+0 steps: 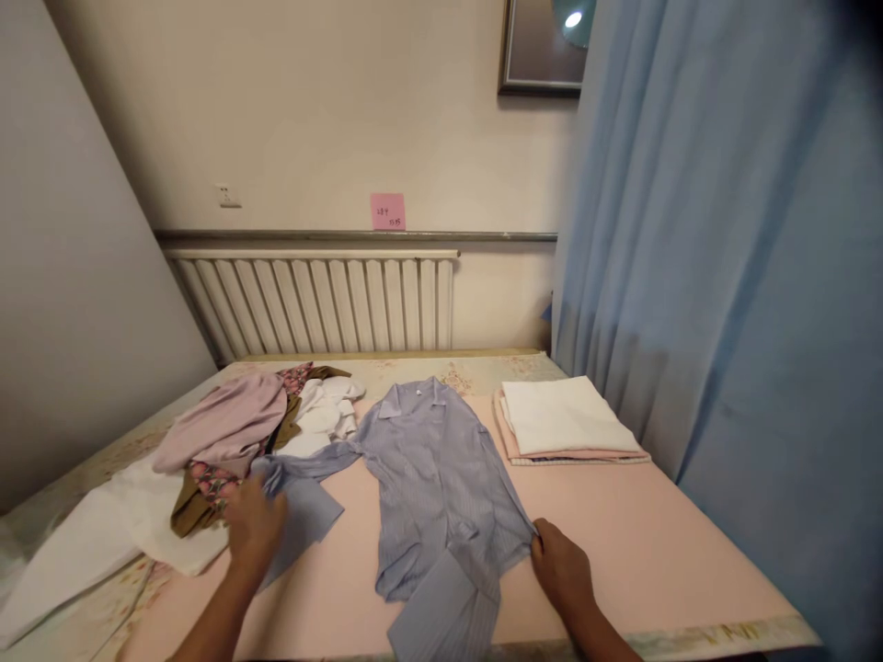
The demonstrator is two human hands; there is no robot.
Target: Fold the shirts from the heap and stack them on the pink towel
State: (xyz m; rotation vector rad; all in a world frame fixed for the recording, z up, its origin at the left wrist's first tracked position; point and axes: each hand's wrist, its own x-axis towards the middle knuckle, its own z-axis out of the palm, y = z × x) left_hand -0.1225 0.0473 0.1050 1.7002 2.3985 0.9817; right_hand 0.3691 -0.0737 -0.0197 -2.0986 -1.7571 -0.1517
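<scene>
A blue-grey striped collared shirt (pixel 438 460) lies spread on the pink cloth, its collar toward the wall. One sleeve stretches out to the left; the other lies folded over the front near the bottom. My left hand (pixel 255 524) is closed at the outstretched sleeve, slightly blurred, and part of the sleeve hides behind it. At the lower right corner of the hem, my right hand (pixel 560 563) pinches the fabric between thumb and fingers.
To the left is a loose heap of clothes (pixel 227 418) in mauve, brown, floral and white. A folded stack (pixel 569 418) with white on top sits at the back right. Beyond the bed are a radiator (pixel 324 303) and, rightward, a blue curtain (pixel 690 230).
</scene>
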